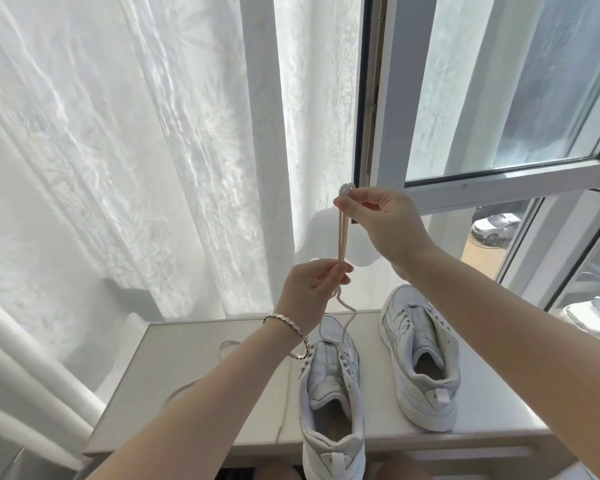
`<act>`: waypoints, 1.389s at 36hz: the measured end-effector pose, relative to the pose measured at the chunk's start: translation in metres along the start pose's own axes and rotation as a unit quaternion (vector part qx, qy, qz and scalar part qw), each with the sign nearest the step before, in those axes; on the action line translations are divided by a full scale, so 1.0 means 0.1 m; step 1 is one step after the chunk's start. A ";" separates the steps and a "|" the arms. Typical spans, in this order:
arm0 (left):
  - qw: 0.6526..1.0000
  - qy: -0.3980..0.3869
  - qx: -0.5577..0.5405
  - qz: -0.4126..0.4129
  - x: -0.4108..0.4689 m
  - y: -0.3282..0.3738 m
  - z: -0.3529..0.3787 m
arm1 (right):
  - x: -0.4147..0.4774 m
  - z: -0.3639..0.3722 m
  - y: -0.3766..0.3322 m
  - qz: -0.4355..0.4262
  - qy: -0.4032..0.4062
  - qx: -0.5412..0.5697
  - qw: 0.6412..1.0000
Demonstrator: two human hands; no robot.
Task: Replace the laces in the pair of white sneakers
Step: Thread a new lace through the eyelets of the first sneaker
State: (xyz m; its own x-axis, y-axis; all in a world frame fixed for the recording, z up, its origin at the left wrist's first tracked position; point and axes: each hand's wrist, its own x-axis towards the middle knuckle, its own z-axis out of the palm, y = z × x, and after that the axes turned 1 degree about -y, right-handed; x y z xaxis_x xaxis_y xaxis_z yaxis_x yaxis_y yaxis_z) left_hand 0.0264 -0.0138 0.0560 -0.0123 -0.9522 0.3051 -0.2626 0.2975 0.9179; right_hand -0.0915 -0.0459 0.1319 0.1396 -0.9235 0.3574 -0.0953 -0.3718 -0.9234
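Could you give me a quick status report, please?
Holding: right hand pinches lace at fold, left hand lower. Tails drop to near sneaker. Nothing in the way.

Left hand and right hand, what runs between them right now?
In the head view, a doubled lace runs taut from the right hand down to the left hand.

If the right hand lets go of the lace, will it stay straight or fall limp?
Probably limp: the lace looks straight only where the right hand and left hand pull it taut; below, it curves loosely toward the sneaker. Likely very light too, being thin.
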 end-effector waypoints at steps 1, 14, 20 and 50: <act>1.000 -0.017 0.010 -0.013 -0.03 -0.08 0.00 | 0.00 0.00 0.01 0.007 0.008 0.013 1.000; 0.992 -0.095 0.066 -0.053 -0.11 -0.41 -0.05 | 0.17 -0.14 0.12 0.117 0.117 0.164 0.973; 0.987 -0.112 0.046 -0.105 -0.10 -0.45 -0.06 | 0.17 -0.25 0.40 0.161 0.153 0.135 0.966; 0.958 -0.144 0.101 -0.225 -0.47 -0.82 0.09 | -0.40 0.17 1.12 0.121 -0.069 -0.034 0.990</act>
State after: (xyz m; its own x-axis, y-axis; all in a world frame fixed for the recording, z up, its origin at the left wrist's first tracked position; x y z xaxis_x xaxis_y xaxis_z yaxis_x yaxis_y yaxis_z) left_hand 0.0398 0.0054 -0.0361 -0.1128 -0.9690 -0.2196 -0.4854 -0.1391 0.8631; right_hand -0.0912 -0.0490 0.0118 0.2368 -0.9663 0.1008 -0.2078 -0.1517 -0.9663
